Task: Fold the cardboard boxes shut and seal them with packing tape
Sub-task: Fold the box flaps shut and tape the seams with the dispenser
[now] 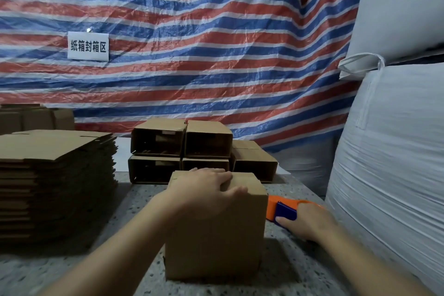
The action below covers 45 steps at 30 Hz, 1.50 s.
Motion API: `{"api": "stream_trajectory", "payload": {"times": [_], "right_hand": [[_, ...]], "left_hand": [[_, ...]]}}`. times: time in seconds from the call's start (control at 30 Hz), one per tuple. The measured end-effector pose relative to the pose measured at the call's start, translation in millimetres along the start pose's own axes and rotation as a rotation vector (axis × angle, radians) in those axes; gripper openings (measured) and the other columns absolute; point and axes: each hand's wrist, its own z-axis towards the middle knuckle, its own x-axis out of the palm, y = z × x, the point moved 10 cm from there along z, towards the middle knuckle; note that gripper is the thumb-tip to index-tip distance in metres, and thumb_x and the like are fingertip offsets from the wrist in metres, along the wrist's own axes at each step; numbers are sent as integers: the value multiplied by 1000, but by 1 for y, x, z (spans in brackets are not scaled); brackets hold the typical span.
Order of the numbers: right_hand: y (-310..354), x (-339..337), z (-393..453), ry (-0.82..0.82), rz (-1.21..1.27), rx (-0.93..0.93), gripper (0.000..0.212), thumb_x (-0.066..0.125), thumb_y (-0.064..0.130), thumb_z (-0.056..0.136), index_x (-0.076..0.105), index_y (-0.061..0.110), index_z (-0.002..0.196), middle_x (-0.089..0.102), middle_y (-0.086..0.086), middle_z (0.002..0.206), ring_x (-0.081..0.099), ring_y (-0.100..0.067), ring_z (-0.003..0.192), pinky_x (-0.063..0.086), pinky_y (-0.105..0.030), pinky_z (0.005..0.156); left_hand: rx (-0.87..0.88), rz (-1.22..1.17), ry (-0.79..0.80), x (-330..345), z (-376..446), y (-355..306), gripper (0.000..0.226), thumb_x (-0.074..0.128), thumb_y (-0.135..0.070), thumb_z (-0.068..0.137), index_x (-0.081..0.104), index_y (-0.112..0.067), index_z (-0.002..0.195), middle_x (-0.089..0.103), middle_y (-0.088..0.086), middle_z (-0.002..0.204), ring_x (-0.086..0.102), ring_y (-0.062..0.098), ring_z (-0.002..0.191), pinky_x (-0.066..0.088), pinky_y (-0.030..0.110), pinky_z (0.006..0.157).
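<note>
A brown cardboard box (216, 243) stands upright in the middle of the speckled table (286, 271), its top flaps folded down. My left hand (204, 187) lies flat across the box top, fingers straight, pressing the flaps. Just right of the box, my right hand (305, 223) grips an orange and blue tape dispenser (281, 210) whose front end touches the box's upper right side. No tape roll shows clearly.
A tall stack of flat cardboard blanks (55, 182) fills the left side. Several assembled open boxes (182, 151) lie stacked on their sides behind the working box. Large white sacks (389, 151) crowd the right edge. A striped tarp with a paper sign (88, 46) hangs behind.
</note>
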Motion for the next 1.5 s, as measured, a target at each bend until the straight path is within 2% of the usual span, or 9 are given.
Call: {"api": "stream_trajectory", "payload": {"times": [0.23, 0.5, 0.73, 0.83, 0.9, 1.0, 1.1, 1.23, 1.5], "right_hand": [[-3, -3, 14, 1, 71, -46, 48, 51, 73, 90, 59, 26, 84, 66, 8, 79, 64, -7, 73, 48, -24, 63], [27, -152, 8, -148, 896, -150, 59, 62, 71, 81, 70, 12, 85, 74, 4, 64, 71, -12, 58, 50, -28, 58], [114, -221, -37, 271, 1256, -637, 69, 70, 73, 75, 66, 10, 104, 67, -9, 78, 65, -23, 68, 56, -35, 67], [131, -217, -43, 425, 1179, -648, 69, 69, 68, 76, 59, 15, 120, 68, -6, 84, 66, -19, 69, 58, -31, 65], [138, -210, -42, 451, 1110, -612, 63, 68, 67, 78, 61, 18, 118, 72, -4, 85, 69, -16, 70, 58, -28, 64], [144, -200, -37, 465, 1024, -566, 75, 74, 75, 64, 65, 19, 113, 73, -4, 83, 68, -16, 68, 57, -27, 62], [148, -198, -33, 478, 975, -544, 92, 83, 78, 48, 65, 15, 113, 70, -7, 79, 65, -18, 63, 55, -29, 57], [153, -198, -32, 487, 968, -556, 87, 85, 79, 46, 69, 21, 110, 71, -9, 83, 66, -18, 65, 56, -28, 58], [155, -198, -32, 496, 958, -556, 81, 82, 76, 55, 68, 21, 112, 74, -7, 87, 67, -17, 66, 56, -29, 59]], "left_hand": [[-2, -24, 14, 3, 2, 3, 85, 19, -88, 80, 31, -41, 149, 30, -16, 157, 31, 15, 143, 32, 41, 108], [-4, -46, 24, 3, 2, 5, 87, 19, -90, 77, 30, -42, 149, 29, -17, 158, 30, 16, 144, 34, 39, 105], [-9, -73, 8, -1, -2, 2, 85, 24, -87, 80, 31, -39, 149, 31, -15, 157, 29, 15, 144, 29, 40, 110], [16, -87, -27, -5, -3, -2, 76, 28, -82, 85, 38, -38, 146, 40, -12, 153, 39, 15, 138, 36, 38, 104], [43, -139, -38, -8, -3, -3, 62, 32, -77, 86, 50, -41, 134, 58, -12, 132, 56, 10, 115, 46, 29, 86], [-2, -346, -53, -10, -2, 4, 33, 43, -60, 92, 62, -38, 106, 65, -14, 88, 61, 3, 75, 47, 22, 58], [-191, -769, -224, -24, -5, 33, 24, 44, -35, 96, 68, -29, 94, 70, -6, 90, 67, 13, 83, 58, 36, 73], [-443, -1389, -317, -29, -11, 67, 52, 33, -45, 103, 73, -13, 91, 76, 4, 91, 68, 18, 95, 44, 37, 88], [-426, -1614, -255, -42, -5, 68, 54, 45, -60, 95, 69, -12, 101, 75, 4, 102, 66, 21, 104, 34, 57, 104]]}}
